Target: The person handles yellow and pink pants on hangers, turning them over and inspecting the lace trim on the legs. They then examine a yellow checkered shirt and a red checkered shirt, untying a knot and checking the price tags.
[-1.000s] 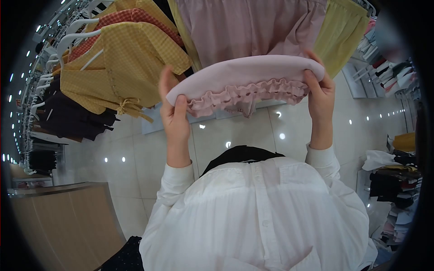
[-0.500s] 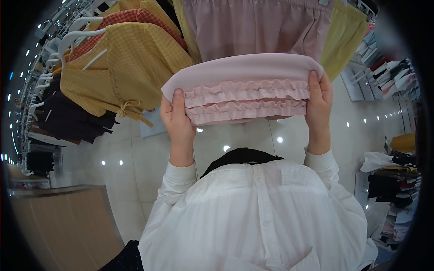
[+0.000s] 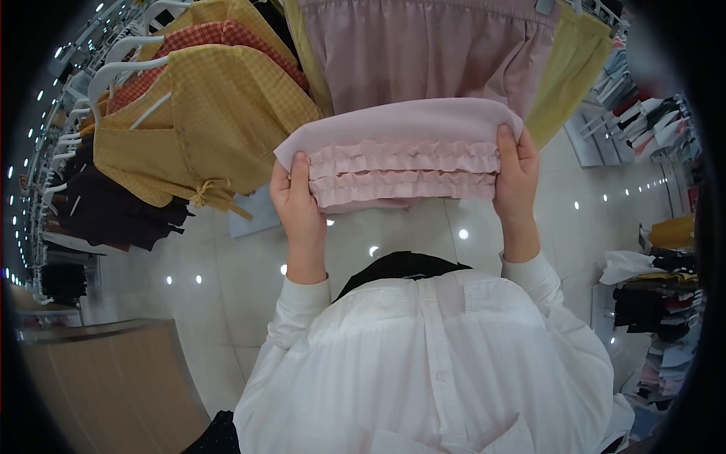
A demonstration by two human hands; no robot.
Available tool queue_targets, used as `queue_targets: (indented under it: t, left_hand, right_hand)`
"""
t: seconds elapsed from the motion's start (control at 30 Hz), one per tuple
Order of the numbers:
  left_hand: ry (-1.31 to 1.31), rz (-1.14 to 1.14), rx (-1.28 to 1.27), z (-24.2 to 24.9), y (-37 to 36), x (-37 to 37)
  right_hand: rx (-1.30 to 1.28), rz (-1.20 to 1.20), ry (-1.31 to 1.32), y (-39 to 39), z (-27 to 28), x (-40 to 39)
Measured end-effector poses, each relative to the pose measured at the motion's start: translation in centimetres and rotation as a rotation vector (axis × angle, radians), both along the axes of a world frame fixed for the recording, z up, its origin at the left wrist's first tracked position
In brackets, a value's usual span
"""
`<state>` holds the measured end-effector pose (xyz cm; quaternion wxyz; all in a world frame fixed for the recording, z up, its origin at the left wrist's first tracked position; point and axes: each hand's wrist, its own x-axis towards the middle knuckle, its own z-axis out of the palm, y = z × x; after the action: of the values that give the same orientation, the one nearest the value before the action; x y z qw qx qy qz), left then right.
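Observation:
A pink garment point(image 3: 408, 125) with two ruffled bands is held up in front of me, folded over at the top. My left hand point(image 3: 299, 204) grips its left end, thumb on the near side. At the right end my right hand point(image 3: 518, 178) is closed on it in the same way, fingers hidden behind the cloth. Just beyond it hangs a mauve garment with a gathered waist point(image 3: 431, 53). A yellow checked top with a tied bow point(image 3: 219, 113) hangs beyond my left hand.
Dark garments point(image 3: 121, 193) hang on a rack at the left. A wood-panelled counter point(image 3: 113, 378) stands lower left. Yellow trousers point(image 3: 571, 76) hang at the upper right, and stacked clothes point(image 3: 643, 306) line the right side. The floor point(image 3: 227, 310) is shiny tile.
My right hand has moved left and slightly down, closer to my left hand. The pink garment is less stretched, and its ruffled bands span a shorter width.

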<state>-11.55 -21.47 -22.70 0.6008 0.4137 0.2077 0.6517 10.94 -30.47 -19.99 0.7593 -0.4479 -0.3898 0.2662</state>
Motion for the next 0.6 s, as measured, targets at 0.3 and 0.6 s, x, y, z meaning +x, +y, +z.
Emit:
queue_targets:
  t: [0.3,0.6]
  left_hand:
    - [0.179,-0.995,-0.053,-4.6,-1.9,1.9]
    - [-0.481,-1.019,-0.595,-5.2,-2.1,3.2]
  right_hand:
    - [-0.065,-0.016,-0.320,0.3,0.6,-3.7]
    - [0.010,0.336,-1.330,-0.7,0.1,-4.8]
